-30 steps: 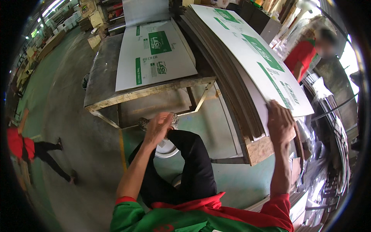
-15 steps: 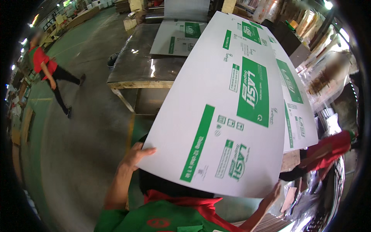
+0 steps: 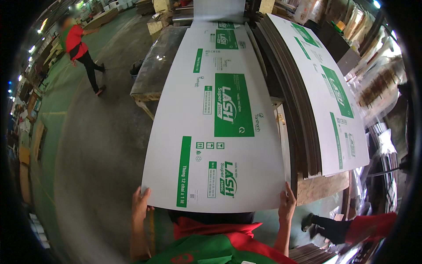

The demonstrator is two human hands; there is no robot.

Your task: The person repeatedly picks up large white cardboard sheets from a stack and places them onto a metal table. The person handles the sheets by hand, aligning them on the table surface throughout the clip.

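A long white cardboard sheet [image 3: 176, 114] printed with green blocks stretches from my body to the far end of a metal-topped table [image 3: 151, 72]. My left hand [image 3: 140, 203] grips its near left corner, thumb on top and fingers underneath. At the near right corner, my right hand [image 3: 287, 203] holds the sheet's side edge. Its far end lies at a grey metal plate [image 3: 219, 10] that stands over the table. Just to the right is a tall stack of similar sheets [image 3: 327, 101], white print upward, with brown edges showing.
A wooden board [image 3: 323, 187] supports the stack's near end. Flat brown cardboard [image 3: 312, 254] lies low at the right, beside a person in red [image 3: 371, 226]. Another person in red [image 3: 79, 46] is on the floor at the left. A dark bucket [image 3: 135, 67] stands by the table.
The sheet has swung left off the stack and now lies straight over the table. Both hands moved left and level with it. The person at the left is farther right in view.
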